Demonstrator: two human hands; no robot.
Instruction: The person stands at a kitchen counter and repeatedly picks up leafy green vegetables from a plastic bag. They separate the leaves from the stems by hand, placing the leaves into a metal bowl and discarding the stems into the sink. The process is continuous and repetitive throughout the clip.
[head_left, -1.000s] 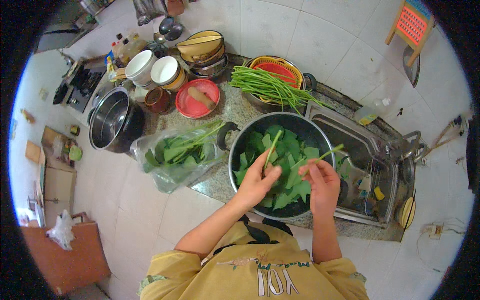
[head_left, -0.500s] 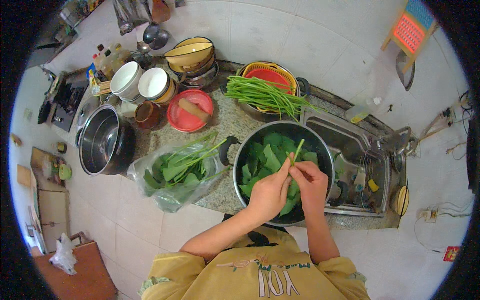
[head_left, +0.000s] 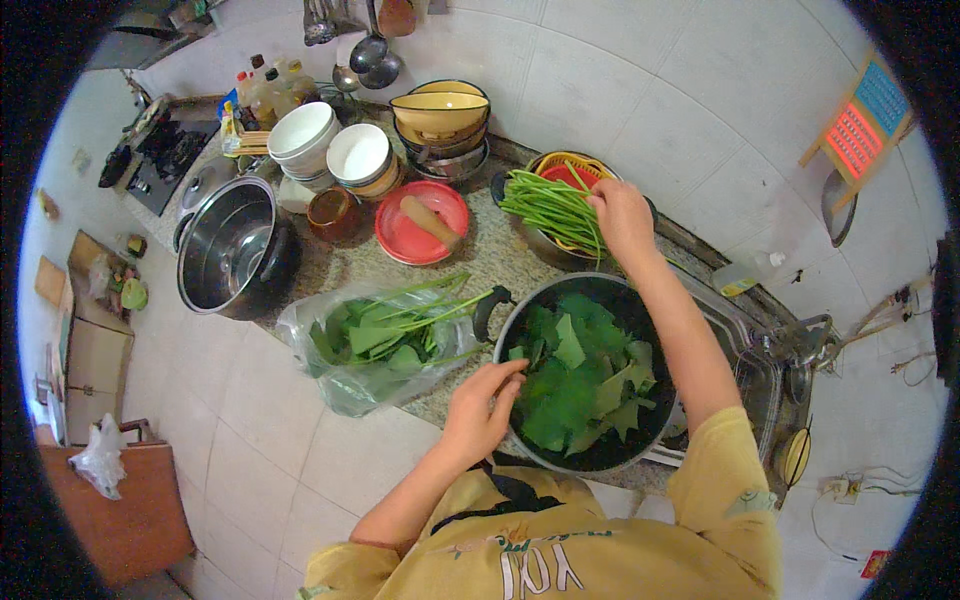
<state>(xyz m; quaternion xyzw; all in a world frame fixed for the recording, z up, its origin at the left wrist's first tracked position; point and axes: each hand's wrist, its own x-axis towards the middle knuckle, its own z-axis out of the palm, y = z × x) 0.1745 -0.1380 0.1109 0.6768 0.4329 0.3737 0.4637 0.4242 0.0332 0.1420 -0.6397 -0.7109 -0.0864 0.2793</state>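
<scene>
My right hand (head_left: 622,220) reaches to the far side, its fingers closed on green stems (head_left: 545,208) at the right end of their pile. The stems lie across a yellow basket (head_left: 568,158) with red inside, set on a pot. My left hand (head_left: 482,412) is at the near left rim of a large dark pot (head_left: 655,445), thumb and fingers apart, fingertips over the rim. Torn green leaves (head_left: 585,370) fill much of that pot. Left of it, a clear plastic bag (head_left: 355,398) holds leafy greens (head_left: 405,325) with long stems.
A dark pot (head_left: 235,240), a brown jar (head_left: 333,214) and a red plate (head_left: 405,238) with a wooden pestle-like stick (head_left: 428,220) stand on the counter. White bowls (head_left: 303,132) and yellow bowls (head_left: 438,112) are stacked behind. A metal sink (head_left: 745,375) lies right, with a bottle (head_left: 750,272) behind.
My hands have parted. The right moved from over the pot to the stem pile; the left drew back to the pot's near left rim. The view has shifted.
</scene>
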